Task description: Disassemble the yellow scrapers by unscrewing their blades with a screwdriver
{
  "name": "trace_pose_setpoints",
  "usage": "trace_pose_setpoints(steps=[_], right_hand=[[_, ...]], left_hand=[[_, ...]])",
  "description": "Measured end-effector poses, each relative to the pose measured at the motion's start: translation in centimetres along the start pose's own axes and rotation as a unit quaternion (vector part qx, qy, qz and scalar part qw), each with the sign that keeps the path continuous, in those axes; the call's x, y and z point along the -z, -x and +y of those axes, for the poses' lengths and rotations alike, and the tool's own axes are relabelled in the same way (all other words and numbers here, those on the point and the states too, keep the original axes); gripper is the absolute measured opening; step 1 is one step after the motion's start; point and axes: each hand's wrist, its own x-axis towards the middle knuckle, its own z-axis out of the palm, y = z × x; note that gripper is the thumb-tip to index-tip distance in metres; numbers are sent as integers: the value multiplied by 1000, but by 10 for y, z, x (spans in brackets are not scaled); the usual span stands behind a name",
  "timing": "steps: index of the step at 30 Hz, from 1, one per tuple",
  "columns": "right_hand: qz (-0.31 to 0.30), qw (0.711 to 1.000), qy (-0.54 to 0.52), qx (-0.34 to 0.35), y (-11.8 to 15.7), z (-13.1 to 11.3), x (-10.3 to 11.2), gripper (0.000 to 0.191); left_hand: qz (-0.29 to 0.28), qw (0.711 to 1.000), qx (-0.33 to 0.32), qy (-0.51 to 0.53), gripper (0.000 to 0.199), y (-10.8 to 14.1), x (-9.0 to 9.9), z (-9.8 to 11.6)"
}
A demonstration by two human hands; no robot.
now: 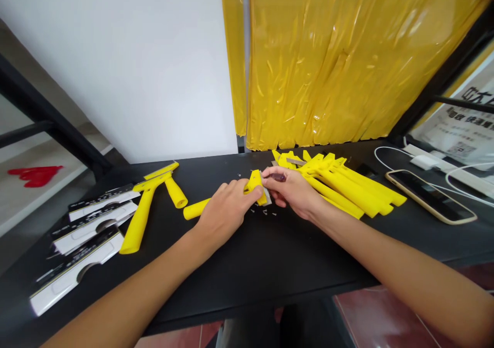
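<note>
Yellow plastic scraper (254, 183) held just above black bench (247, 276): left hand (226, 214) clenches shaft, right hand (289, 189) pinches head; fingers hide blade end, can't tell more. Scraper heap (351, 191) right; single scraper (144, 214), white card packs (85, 240) left.

Bright, even light fills the view, with white glare streaking the yellow plastic sheet (328, 65) and only a soft shadow beneath the left hand (226, 216). The worktop (262, 281) bows toward its left and right edges, yet stays sharp.
</note>
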Motion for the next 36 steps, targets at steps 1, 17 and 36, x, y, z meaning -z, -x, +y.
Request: trace_pose_setpoints(steps=[1, 17, 36], right_hand=[[0, 1000, 0, 6, -1, 1, 1, 30], [4, 999, 12, 46, -8, 8, 5, 29], [-25, 997, -30, 65, -8, 11, 3, 31]], left_hand=[[-3, 1000, 0, 4, 37, 0, -1, 0], [3, 995, 43, 87, 40, 2, -6, -7], [23, 971, 145, 191, 71, 2, 0, -7]])
